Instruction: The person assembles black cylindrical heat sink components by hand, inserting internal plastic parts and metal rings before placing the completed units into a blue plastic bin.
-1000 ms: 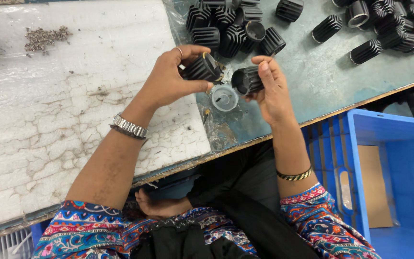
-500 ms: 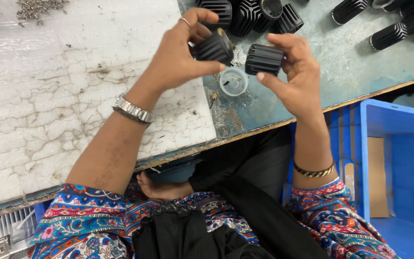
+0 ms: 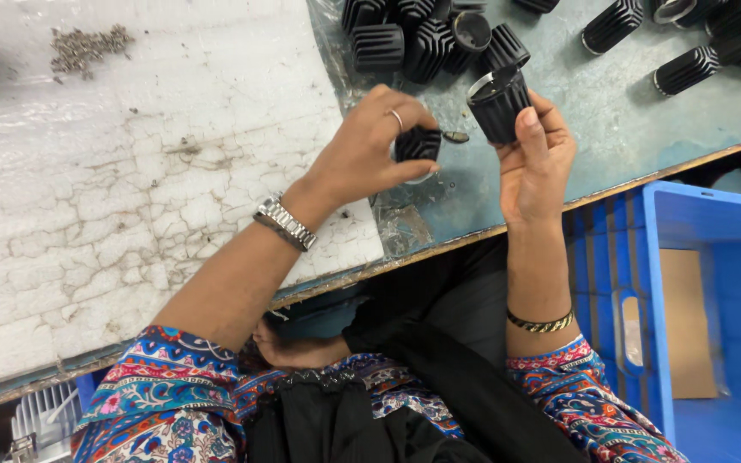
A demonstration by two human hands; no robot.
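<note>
**Two hands, each holding a black ribbed cup over a work table**

Seen from above, a person sits at a table (image 3: pixel 559 163) and holds one small black part in each hand. The right hand (image 3: pixel 535 163) is closed around a black ribbed cup (image 3: pixel 497 103), thumb pressed along its side and fingers wrapped behind it. The cup is lifted clear of the table and tilted so that its open, silver-rimmed mouth faces up and away, probably so the inside can be checked. The left hand (image 3: pixel 369 153), with a ring on one finger and a metal watch (image 3: pixel 284 223) on the wrist, pinches a second ribbed cup (image 3: pixel 418 143) between thumb and fingertips, low over the table and just beside the first. The two cups sit near each other but do not touch.

A heap of matching ribbed cups (image 3: pixel 426 39) lies at the far edge of the table, within easy reach. A small pile of screws (image 3: pixel 87 47) sits well apart on the cracked white sheet (image 3: pixel 130 214) to the left. A blue crate (image 3: pixel 713 326) stands by the person's right side.

The left hand's fingers cover most of its cup. A small dark piece (image 3: pixel 454 136) between the hands is too small to identify. The heap and the crate are cut off by the frame.
</note>
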